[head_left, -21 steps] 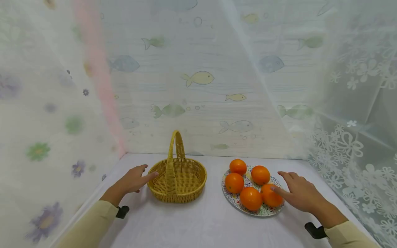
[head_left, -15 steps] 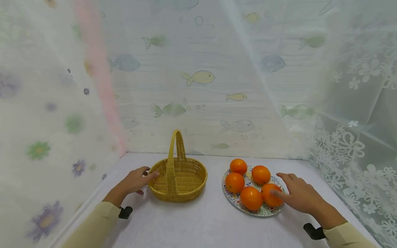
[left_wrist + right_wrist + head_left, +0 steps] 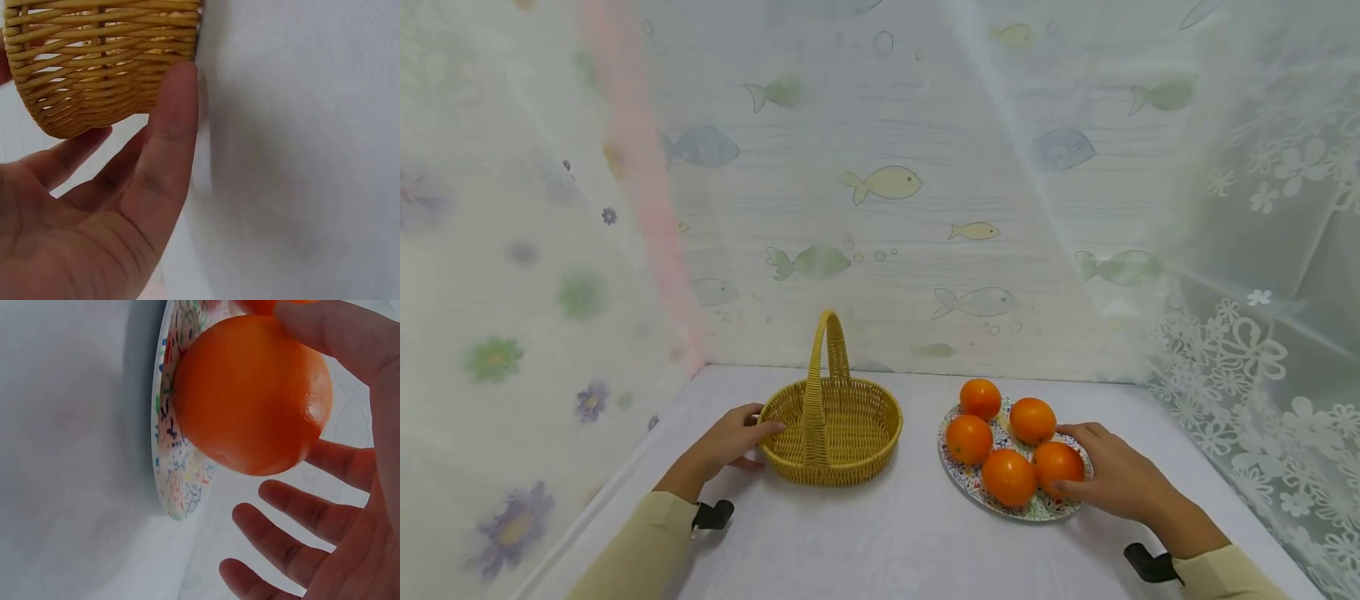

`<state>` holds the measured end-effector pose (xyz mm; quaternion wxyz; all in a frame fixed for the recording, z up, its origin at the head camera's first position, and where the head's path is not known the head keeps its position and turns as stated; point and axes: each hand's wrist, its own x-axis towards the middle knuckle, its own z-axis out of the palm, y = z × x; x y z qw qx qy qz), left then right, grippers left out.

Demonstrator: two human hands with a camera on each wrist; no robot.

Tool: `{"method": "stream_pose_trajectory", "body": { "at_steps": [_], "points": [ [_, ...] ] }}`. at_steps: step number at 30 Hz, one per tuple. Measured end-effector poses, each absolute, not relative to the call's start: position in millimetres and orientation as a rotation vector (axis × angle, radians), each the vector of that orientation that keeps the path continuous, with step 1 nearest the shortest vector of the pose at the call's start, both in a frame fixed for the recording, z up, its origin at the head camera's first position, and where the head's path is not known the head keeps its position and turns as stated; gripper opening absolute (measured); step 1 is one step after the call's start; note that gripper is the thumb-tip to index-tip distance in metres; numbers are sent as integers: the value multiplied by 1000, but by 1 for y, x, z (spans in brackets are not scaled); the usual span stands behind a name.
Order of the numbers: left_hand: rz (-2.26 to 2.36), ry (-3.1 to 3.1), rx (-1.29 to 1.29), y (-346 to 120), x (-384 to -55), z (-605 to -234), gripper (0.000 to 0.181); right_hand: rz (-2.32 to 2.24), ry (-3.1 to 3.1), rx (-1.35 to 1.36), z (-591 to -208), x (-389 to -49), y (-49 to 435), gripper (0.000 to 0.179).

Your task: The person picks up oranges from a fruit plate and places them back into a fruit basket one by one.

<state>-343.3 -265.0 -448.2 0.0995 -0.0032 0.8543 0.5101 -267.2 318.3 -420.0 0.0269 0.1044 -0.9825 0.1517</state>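
Observation:
My left hand (image 3: 730, 446) is at the left end of a yellow wicker basket (image 3: 857, 471) with a tall arched handle. Its thumb reaches over the rim, while the other fingers lie against the outer wall (image 3: 112, 69). On the right, my right hand (image 3: 1123, 475) is around the near right orange (image 3: 1058, 467) on a patterned plate (image 3: 958, 479). In the right wrist view its thumb lies over the orange (image 3: 253, 394) and one fingertip is hidden behind it. The other fingers are spread, apart from the fruit.
Several more oranges share the plate, among them a front one (image 3: 1008, 477) right beside the near right orange and a far one (image 3: 981, 398). A white cloth (image 3: 895, 542) covers the table. Printed curtains (image 3: 887, 275) stand behind and at both sides.
My left hand has come right, onto the basket's end. The right hand has moved left and down around the near right orange. Basket and oranges stay in place.

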Motion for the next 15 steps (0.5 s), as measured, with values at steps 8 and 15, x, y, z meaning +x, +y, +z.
{"method": "stream_pose_trajectory", "body": {
  "at_steps": [8, 15],
  "points": [
    [1804, 2255, -150, -272, -348, -455, 66, 559, -3017, 348, -426, -269, 317, 86],
    [1912, 2145, -238, -270, -345, -447, 60, 578, -2985, 372, -424, -268, 315, 78]
  ]
}}
